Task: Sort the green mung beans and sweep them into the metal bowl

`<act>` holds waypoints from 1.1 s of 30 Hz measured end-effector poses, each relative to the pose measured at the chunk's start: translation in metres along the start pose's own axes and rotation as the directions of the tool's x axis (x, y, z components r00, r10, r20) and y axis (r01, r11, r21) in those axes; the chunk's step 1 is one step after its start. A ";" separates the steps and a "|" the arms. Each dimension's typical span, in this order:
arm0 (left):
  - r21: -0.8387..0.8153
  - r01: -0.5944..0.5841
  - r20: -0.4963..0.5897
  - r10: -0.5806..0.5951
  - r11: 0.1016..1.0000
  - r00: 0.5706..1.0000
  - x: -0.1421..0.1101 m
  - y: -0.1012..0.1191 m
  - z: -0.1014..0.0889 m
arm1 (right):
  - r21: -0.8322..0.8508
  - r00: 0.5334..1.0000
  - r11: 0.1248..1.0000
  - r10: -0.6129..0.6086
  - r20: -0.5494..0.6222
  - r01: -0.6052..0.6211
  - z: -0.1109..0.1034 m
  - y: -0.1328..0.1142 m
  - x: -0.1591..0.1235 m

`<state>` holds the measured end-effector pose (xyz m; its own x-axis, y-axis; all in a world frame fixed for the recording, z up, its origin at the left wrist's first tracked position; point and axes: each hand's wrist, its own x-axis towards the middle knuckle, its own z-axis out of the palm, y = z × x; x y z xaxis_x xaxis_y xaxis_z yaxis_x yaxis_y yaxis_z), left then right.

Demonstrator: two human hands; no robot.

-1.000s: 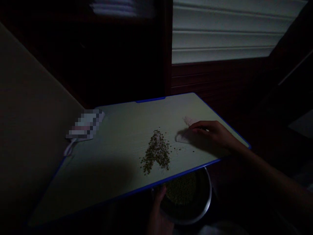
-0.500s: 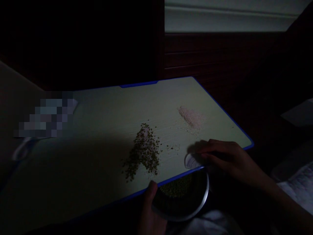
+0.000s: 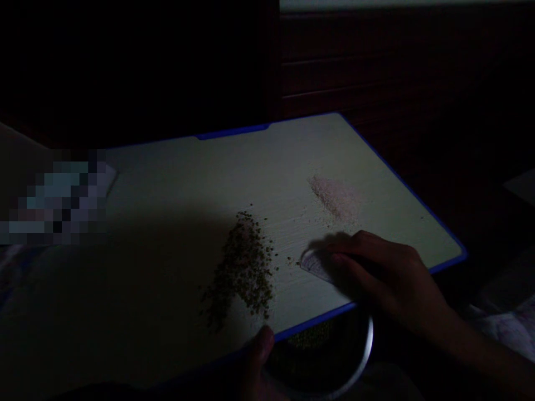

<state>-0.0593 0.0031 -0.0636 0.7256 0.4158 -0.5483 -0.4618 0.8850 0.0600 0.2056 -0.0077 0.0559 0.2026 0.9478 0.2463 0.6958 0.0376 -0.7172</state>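
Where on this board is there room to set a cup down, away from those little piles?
Bare board stretches along the far blue edge, behind the dark grains and pale pile; more lies left of the grains, toward the blurred packet. Crowded by the right hand on its white card.

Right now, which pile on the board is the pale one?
The pale pinkish pile on the far right of the board, beyond the right hand. It is finer and smaller than the dark greenish pile to that hand's left.
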 end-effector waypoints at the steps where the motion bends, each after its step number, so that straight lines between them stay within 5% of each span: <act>1: 0.001 -0.010 -0.016 0.010 1.000 1.000 0.000 0.000 -0.002 | -0.017 1.000 1.000 0.012 -0.009 -0.012 0.000 0.001 0.001; 6: -0.003 -0.031 -0.021 0.031 1.000 0.999 0.000 -0.002 -0.005 | -0.044 1.000 0.999 0.014 0.012 -0.013 -0.001 0.000 0.007; 20: -0.071 -0.106 -0.302 0.080 0.992 0.950 -0.003 -0.008 0.021 | -0.049 0.999 0.998 -0.031 0.023 0.032 -0.002 -0.007 0.012; 26: 0.012 -0.092 -0.165 0.093 0.996 0.982 -0.001 -0.006 0.025 | -0.056 0.993 0.993 -0.098 0.072 0.102 -0.002 -0.001 0.024; 33: 0.206 -0.240 -0.023 0.250 0.949 0.968 0.003 -0.002 0.034 | 0.062 0.958 0.978 -0.210 0.197 0.201 -0.007 0.005 0.026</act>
<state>-0.0388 0.0093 -0.0371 0.5747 0.6191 -0.5352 -0.5075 0.7826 0.3605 0.2190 0.0151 0.0628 -0.0877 0.9623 0.2576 0.6779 0.2471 -0.6924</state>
